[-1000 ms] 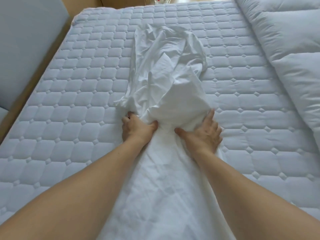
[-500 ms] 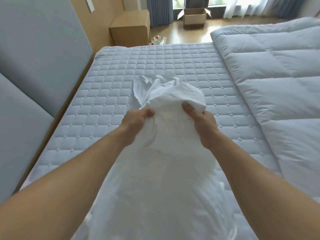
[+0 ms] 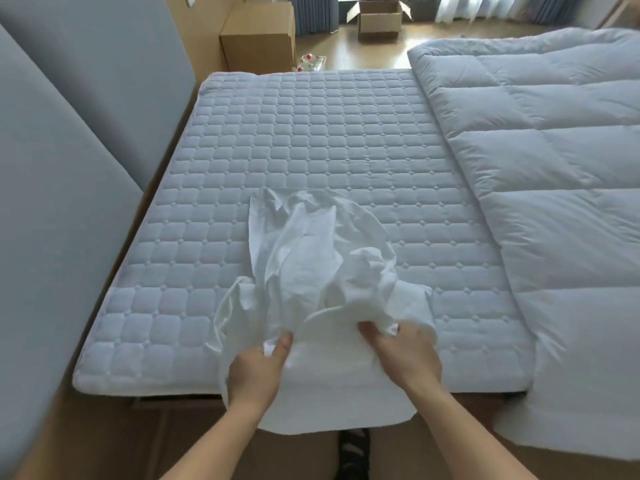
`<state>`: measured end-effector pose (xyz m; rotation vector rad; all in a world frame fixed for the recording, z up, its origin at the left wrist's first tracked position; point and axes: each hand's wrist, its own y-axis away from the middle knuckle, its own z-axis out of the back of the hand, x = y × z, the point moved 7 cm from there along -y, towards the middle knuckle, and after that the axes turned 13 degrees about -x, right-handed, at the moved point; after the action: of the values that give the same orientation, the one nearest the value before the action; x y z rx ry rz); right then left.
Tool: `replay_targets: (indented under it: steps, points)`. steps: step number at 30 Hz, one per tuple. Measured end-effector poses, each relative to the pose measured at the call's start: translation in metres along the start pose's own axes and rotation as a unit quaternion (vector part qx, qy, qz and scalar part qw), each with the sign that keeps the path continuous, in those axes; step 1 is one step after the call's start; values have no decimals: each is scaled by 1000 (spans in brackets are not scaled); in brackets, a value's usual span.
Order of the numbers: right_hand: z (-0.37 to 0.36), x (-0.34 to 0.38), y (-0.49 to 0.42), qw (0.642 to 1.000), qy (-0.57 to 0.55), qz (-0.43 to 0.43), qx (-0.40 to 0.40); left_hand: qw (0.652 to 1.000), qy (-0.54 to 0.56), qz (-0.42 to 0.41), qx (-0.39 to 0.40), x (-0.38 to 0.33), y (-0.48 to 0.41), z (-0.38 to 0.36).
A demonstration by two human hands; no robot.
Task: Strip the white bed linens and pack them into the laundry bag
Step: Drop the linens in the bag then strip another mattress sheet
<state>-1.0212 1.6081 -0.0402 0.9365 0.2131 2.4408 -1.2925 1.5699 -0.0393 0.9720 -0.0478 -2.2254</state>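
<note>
A crumpled white sheet [image 3: 322, 271] lies bunched on the near part of the quilted mattress [image 3: 311, 140], and its lower end hangs over the bed's near edge. My left hand [image 3: 258, 368] grips a fold of the sheet at its left side. At the right side my right hand [image 3: 403, 355] grips another bunch of it. Both hands are over the mattress's near edge. No laundry bag is in view.
A thick white duvet [image 3: 554, 168] covers the bed's right side and hangs over the near edge. A grey padded headboard [image 3: 69, 133] stands on the left. Beyond the bed are a wooden nightstand [image 3: 258, 36] and an open cardboard box [image 3: 379, 15] on the floor.
The sheet has been drawn toward the near edge and now lies gathered lower on the mattress. Both hands have come back with it, and the view has pulled back from the bed.
</note>
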Motion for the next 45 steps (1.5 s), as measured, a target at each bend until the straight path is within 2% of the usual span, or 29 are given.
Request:
replay_targets:
  steps: [2,4,5,7,8,9,10,13,16,19,22,28,34,39,42,45]
  points:
    - [-5,1,-3,999,19,20,-31,997,-74,1,-27,8,-1,-4]
    - [1,19,-7,990,0,98,-99,989,-90,-43,-108,-5,-5,4]
    - [6,35,-7,977,-29,165,-134,981,-83,-100,-143,-23,-8,8]
    - [9,69,-5,942,-45,297,-151,938,-82,-292,-165,-71,-9,3]
    - [3,83,-7,932,-23,337,-131,910,-85,-372,-164,-93,-8,-3]
    - [-7,90,-13,932,10,349,-98,895,-93,-411,-147,-110,-12,-12]
    - [-20,92,-22,936,49,342,-62,898,-106,-410,-122,-120,-21,-21]
    - [-52,78,-54,949,141,281,7,941,-158,-295,-58,-105,-57,-56]
    - [-77,50,-72,949,205,238,31,967,-177,-181,-13,-61,-77,-88]
    - [-102,24,-84,948,245,201,38,974,-185,-130,-15,-32,-82,-113]
    - [-119,10,-95,955,244,164,33,973,-196,-116,-50,-20,-87,-127]
    - [-128,-6,-87,962,197,180,-48,969,-188,-132,-90,5,-89,-141]
    - [-125,9,-101,965,205,161,7,965,-233,-121,-30,-14,-111,-138]
    - [-85,78,-145,977,60,174,-105,971,-156,-151,-97,-68,-162,-106]
    - [-93,124,-199,978,93,177,-65,979,-139,-95,-119,-98,-218,-100]
    - [-108,139,-253,973,170,156,-20,981,-165,-31,-95,-105,-268,-105]
